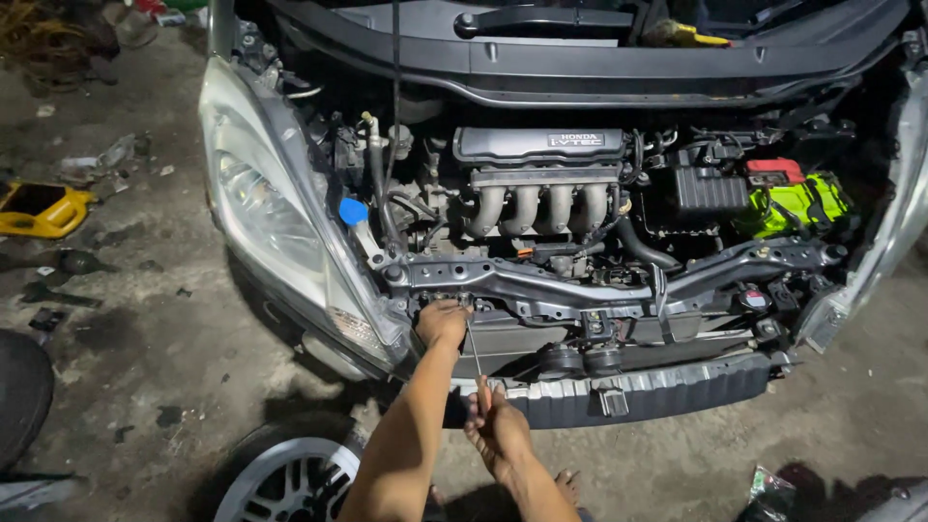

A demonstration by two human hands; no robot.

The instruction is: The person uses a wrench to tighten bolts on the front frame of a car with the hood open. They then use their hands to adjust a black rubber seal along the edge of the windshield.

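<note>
A car stands with its hood up and front bumper off. My left hand (443, 322) reaches up to the black front crossmember (580, 282), its fingers curled against the lower left part and hidden from view. My right hand (495, 427) is lower, closed around the handle of a long thin screwdriver (474, 350). The shaft points up and ends right beside my left hand. The silver bumper beam (657, 391) runs just to the right of my right hand.
The engine bay shows a grey intake manifold (541, 205), a blue cap (353, 210) and a green-wrapped battery (797, 205). The headlight (266, 217) is on the left. A wheel with an alloy rim (290, 474) lies by my left arm. A yellow container (39, 208) and scraps litter the concrete floor.
</note>
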